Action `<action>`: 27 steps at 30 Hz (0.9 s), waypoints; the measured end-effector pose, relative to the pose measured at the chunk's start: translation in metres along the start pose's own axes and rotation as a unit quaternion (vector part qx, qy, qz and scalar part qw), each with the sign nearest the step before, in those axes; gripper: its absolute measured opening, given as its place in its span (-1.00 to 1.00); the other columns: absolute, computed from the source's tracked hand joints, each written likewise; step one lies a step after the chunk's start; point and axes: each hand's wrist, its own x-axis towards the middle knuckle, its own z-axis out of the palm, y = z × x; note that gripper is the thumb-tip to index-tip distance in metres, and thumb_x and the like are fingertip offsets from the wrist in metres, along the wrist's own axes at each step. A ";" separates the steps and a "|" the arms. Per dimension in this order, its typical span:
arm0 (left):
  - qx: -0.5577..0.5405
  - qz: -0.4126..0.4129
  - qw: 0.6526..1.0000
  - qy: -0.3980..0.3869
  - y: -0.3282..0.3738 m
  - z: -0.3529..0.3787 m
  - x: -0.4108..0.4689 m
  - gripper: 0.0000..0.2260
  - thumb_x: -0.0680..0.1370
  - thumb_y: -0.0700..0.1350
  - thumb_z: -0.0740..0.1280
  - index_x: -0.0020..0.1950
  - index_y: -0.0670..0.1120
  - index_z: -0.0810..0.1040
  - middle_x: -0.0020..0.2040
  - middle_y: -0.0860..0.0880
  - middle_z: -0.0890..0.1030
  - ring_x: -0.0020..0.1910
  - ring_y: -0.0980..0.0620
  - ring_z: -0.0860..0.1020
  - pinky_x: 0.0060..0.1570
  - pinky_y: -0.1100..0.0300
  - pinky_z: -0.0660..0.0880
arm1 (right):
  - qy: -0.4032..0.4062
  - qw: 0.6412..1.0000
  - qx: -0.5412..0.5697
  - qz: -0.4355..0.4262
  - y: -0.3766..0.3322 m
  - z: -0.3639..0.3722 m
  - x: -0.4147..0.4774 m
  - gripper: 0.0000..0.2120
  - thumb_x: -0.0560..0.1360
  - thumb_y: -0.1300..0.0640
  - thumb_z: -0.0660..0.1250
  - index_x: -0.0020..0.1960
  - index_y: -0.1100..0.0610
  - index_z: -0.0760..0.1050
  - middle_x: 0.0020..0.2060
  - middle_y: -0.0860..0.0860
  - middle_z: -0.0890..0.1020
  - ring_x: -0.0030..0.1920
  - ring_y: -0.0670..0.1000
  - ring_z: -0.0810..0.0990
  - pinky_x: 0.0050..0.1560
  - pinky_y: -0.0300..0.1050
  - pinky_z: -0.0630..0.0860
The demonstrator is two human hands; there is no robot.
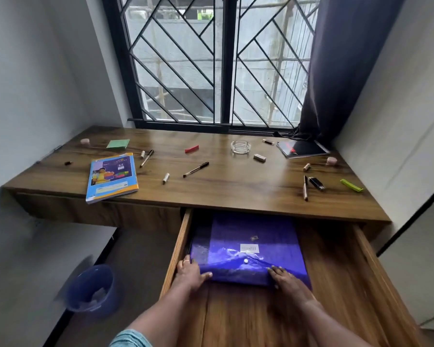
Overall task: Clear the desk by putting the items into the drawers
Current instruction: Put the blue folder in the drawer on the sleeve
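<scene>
A blue plastic snap folder (246,249) lies flat inside the open right drawer (336,271), its far part under the desk edge. My left hand (189,271) holds the folder's near left corner, thumb on top. My right hand (287,279) rests with fingers flat on its near right corner. On the wooden desk (236,186) lie a colourful exercise book (112,177), a black notebook (302,149), several pens (196,169), a green sticky pad (118,143), a red eraser (191,148) and a green lighter (351,185).
A glass ashtray (240,147), small caps and a black USB stick (316,183) also sit on the desk. The left drawer (98,211) is closed. A blue bin (90,290) stands on the floor at left. A dark curtain (341,71) hangs at the back right.
</scene>
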 end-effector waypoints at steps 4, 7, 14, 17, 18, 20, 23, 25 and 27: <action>0.044 0.019 0.999 -0.012 -0.004 0.009 0.005 -0.27 0.57 0.12 0.25 0.58 -0.10 -0.05 0.58 -0.09 -0.10 0.55 -0.12 -0.07 0.49 0.01 0.11 | 0.006 1.000 0.020 -0.010 0.005 0.001 0.014 -0.47 0.65 0.16 0.05 0.56 0.10 -0.06 0.54 0.00 0.03 0.53 -0.08 0.03 0.45 -0.30 -0.04; 0.085 0.040 0.996 -0.006 -0.003 0.011 0.006 -0.31 0.57 0.06 0.27 0.58 0.01 -0.06 0.58 -0.08 -0.14 0.55 -0.13 -0.09 0.47 -0.01 0.15 | -0.004 0.999 0.043 -0.017 -0.001 0.000 0.023 -0.34 0.57 0.01 0.23 0.56 0.06 -0.01 0.55 -0.03 0.03 0.54 -0.07 0.02 0.48 -0.23 0.01; 0.125 0.053 0.990 0.049 0.005 0.019 0.015 -0.40 0.64 -0.10 0.17 0.57 -0.15 -0.10 0.58 -0.06 -0.15 0.56 -0.13 -0.10 0.50 0.00 0.04 | 0.003 1.000 0.011 -0.027 -0.006 0.009 0.037 -0.35 0.56 -0.01 0.23 0.55 0.01 0.01 0.55 -0.02 0.03 0.54 -0.02 0.04 0.51 -0.15 0.01; 0.111 0.043 0.991 0.066 0.006 0.023 0.015 -0.44 0.65 -0.21 0.10 0.56 -0.18 -0.13 0.58 -0.06 -0.12 0.56 -0.13 -0.09 0.51 0.00 0.02 | -0.001 0.999 0.015 -0.032 -0.009 0.012 0.038 -0.39 0.58 -0.01 0.19 0.55 0.02 0.02 0.55 -0.01 0.03 0.54 -0.01 0.03 0.51 -0.13 0.02; 0.108 0.039 0.991 0.073 0.005 0.024 0.015 -0.44 0.65 -0.22 0.09 0.56 -0.18 -0.13 0.58 -0.06 -0.10 0.56 -0.13 -0.08 0.52 0.00 0.02 | -0.001 0.999 0.015 -0.031 -0.009 0.014 0.038 -0.40 0.59 -0.01 0.18 0.55 0.02 0.02 0.55 -0.01 0.02 0.54 -0.01 0.02 0.51 -0.12 0.02; 0.089 0.029 0.993 0.075 0.002 0.026 0.015 -0.44 0.65 -0.23 0.09 0.56 -0.17 -0.13 0.58 -0.07 -0.10 0.56 -0.13 -0.09 0.52 0.00 0.03 | 0.007 0.999 0.011 -0.034 -0.008 0.017 0.037 -0.40 0.59 -0.02 0.17 0.55 0.02 0.02 0.55 -0.01 0.01 0.54 -0.02 0.01 0.51 -0.12 -0.01; 0.070 0.026 0.995 0.068 -0.001 0.024 0.013 -0.43 0.65 -0.19 0.10 0.57 -0.15 -0.14 0.58 -0.05 -0.12 0.56 -0.11 -0.11 0.51 0.00 0.06 | 0.016 0.999 0.014 -0.033 -0.007 0.017 0.038 -0.37 0.55 -0.07 0.22 0.54 0.00 0.06 0.54 -0.03 0.05 0.54 -0.02 0.02 0.50 -0.12 -0.01; 0.058 0.033 0.995 0.073 -0.001 0.020 0.011 -0.42 0.65 -0.11 0.13 0.57 -0.15 -0.12 0.58 -0.05 -0.11 0.56 -0.09 -0.09 0.51 0.01 0.08 | 0.029 0.999 0.025 -0.028 -0.009 0.014 0.038 -0.35 0.52 -0.15 0.23 0.53 -0.01 0.11 0.53 -0.06 0.10 0.53 -0.04 0.06 0.50 -0.13 0.02; 0.060 0.064 0.993 0.085 -0.002 0.014 0.013 -0.44 0.65 -0.06 0.11 0.56 -0.17 -0.05 0.58 -0.07 -0.06 0.56 -0.07 -0.05 0.52 0.05 0.09 | 0.070 0.997 0.011 -0.038 -0.015 0.005 0.041 -0.40 0.53 -0.18 0.20 0.50 0.02 0.21 0.50 -0.05 0.22 0.51 -0.03 0.16 0.46 -0.13 0.14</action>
